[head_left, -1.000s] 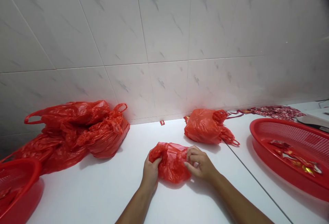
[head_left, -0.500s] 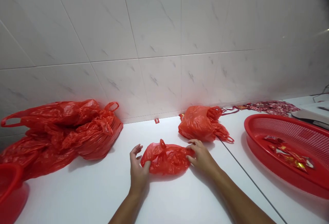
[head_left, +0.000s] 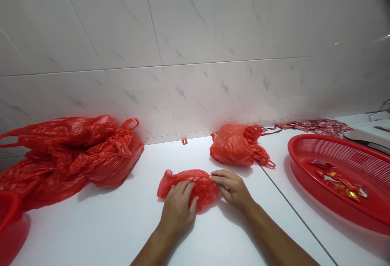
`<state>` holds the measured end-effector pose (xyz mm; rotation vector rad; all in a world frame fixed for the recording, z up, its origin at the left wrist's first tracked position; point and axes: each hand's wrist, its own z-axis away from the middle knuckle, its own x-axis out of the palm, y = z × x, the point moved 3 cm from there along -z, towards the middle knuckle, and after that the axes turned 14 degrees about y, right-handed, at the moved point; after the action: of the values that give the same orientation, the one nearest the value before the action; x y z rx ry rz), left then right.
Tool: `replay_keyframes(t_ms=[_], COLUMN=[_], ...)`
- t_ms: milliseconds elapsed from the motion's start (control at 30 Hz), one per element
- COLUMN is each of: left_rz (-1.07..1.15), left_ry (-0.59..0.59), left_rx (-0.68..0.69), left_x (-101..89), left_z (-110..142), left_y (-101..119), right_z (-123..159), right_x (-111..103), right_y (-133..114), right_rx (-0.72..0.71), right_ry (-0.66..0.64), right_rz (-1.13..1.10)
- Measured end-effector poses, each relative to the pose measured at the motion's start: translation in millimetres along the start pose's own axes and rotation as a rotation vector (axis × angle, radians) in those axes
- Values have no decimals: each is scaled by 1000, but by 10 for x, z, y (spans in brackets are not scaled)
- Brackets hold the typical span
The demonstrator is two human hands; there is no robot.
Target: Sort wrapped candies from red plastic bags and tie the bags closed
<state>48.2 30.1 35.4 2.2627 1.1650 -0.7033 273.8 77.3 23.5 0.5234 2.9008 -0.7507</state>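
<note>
A small red plastic bag [head_left: 201,182] lies flattened on the white table [head_left: 122,225] in front of me. My left hand [head_left: 178,209] rests on top of its near left part, fingers stretched out and pressing down. My right hand [head_left: 233,188] sits at the bag's right end, fingers together and touching its edge. A knotted tip of the bag sticks out to the left.
A tied red bag [head_left: 237,144] stands behind against the tiled wall. A heap of red bags [head_left: 76,152] fills the left. A red mesh basket [head_left: 341,201] with wrapped sweets [head_left: 338,178] is at right. Another red basket's rim [head_left: 10,217] shows at far left.
My left hand has moved from the bag's left edge onto its top and presses it flat. The bag is now lower and more squashed; my right hand stays at its right end.
</note>
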Motion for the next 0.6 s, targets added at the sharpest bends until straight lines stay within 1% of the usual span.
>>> replay_keyframes(t_ms=[67,133,233,300,400,467,533,600], left_rz=[-81,-137,-196,-193,-79,2,2,-32], left_ry=[-74,-137,-226,-290,-385,-403,-382,-353], left_rx=[-76,-154,-224,-238,-233,-282,-421,-566], left_x=[-19,-60,-96,-95,-84,-95,-120,-144], left_z=[0,-6,-27,-33,-12,6,15,13], left_y=[-164,-254,-269,-257,-252,-272,-327,-392], right_z=[-46,-90,-116,-101,-51,-12,22,44], right_x=[-76,-157,-239,-261,-276,-291,-311,-330], right_y=[2,9,32,61,145,230,322,399], right_rx=[6,17,58,126,311,470,620,742], right_ry=[84,146,192,214,271,329,381,402], right_rz=[-9,-32,-70,-112,-229,-372,-567,-758])
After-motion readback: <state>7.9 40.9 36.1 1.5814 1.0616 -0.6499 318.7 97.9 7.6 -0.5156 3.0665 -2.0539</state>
